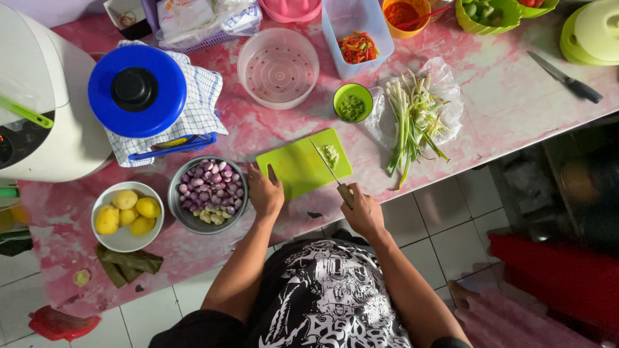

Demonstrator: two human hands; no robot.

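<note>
1. Head view: chopping step. Right hand (362, 211) clamped on knife (330, 169), blade beside the chopped greens (331, 154) on the green cutting board (304, 164).
2. Left hand (264, 192) lies flat with fingers apart, steadying the board edge on the pink surface (503, 90).
3. Next move likely calls for fresh stalks from the scallion bundle (412, 119).

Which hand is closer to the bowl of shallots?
Left. The left hand rests on the green cutting board's near edge, just beside the shallot bowl. The right hand holds the knife on the board's far side.
</note>
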